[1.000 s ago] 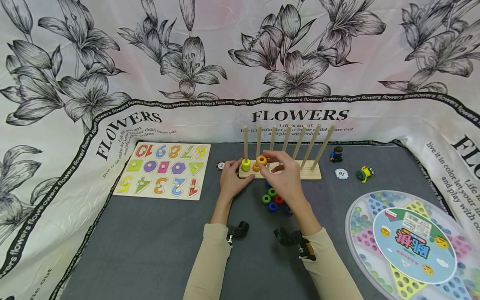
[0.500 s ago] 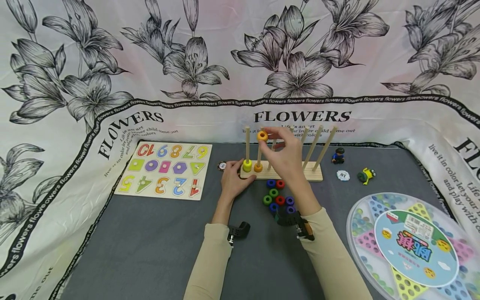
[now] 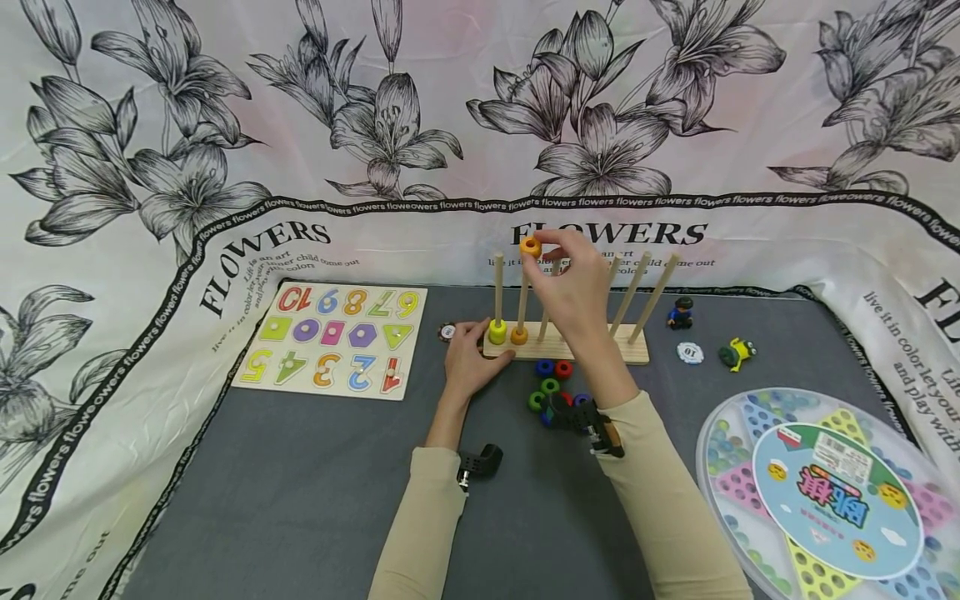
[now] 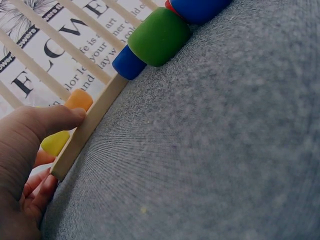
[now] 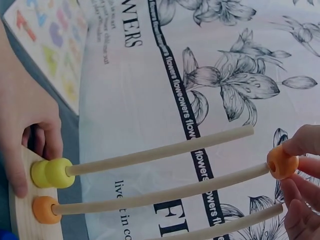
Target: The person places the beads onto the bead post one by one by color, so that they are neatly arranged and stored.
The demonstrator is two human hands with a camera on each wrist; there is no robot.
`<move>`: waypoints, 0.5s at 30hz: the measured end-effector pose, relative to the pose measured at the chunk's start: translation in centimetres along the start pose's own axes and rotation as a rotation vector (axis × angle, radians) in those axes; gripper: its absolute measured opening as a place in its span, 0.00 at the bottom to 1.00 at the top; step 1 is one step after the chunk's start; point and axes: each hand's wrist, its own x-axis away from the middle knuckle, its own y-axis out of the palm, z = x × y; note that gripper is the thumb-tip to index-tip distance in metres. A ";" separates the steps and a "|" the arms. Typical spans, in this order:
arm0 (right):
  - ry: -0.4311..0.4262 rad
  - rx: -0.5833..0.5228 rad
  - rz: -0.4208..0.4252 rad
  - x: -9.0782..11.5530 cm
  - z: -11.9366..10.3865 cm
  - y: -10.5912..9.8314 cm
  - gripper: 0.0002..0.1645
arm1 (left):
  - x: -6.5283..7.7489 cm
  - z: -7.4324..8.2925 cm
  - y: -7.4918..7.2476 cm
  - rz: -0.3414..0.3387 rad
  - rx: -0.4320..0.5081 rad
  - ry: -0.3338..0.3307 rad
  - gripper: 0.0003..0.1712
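My right hand [image 3: 573,283] pinches an orange bead [image 5: 283,162] between thumb and fingers, right at the tip of the second peg [image 5: 160,192]. Another orange bead [image 3: 519,335] sits at the foot of that peg. Yellow beads [image 5: 52,173] are stacked low on the first peg [image 3: 498,287]. With its thumb along the front edge and fingers round the end, my left hand [image 3: 468,362] grips the left end of the wooden peg base [image 4: 95,115]. Loose beads lie in front of the base, among them a blue one [image 3: 544,368] and a green one [image 4: 160,37].
Left of the base lies a number puzzle board [image 3: 330,342], with a small round chip [image 3: 446,332] between. To the right are a toy figure [image 3: 680,313], a white token [image 3: 690,353] and a toy frog [image 3: 738,354]. A round marble game board [image 3: 832,500] fills the front right.
My right hand has risen with the orange bead from low by the base to the top of the second peg. The left hand keeps its hold on the base.
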 end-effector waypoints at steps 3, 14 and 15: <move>0.012 0.019 -0.019 -0.1 0.1 0.0 0.13 | 0.0 0.1 0.0 -0.002 -0.005 -0.004 0.42; 0.029 0.079 -0.042 -0.3 0.0 0.1 0.12 | 0.1 0.2 -0.1 0.003 0.004 0.002 0.41; 0.031 0.082 -0.044 -0.3 0.0 0.0 0.12 | 0.1 0.2 -0.1 0.000 0.004 0.001 0.41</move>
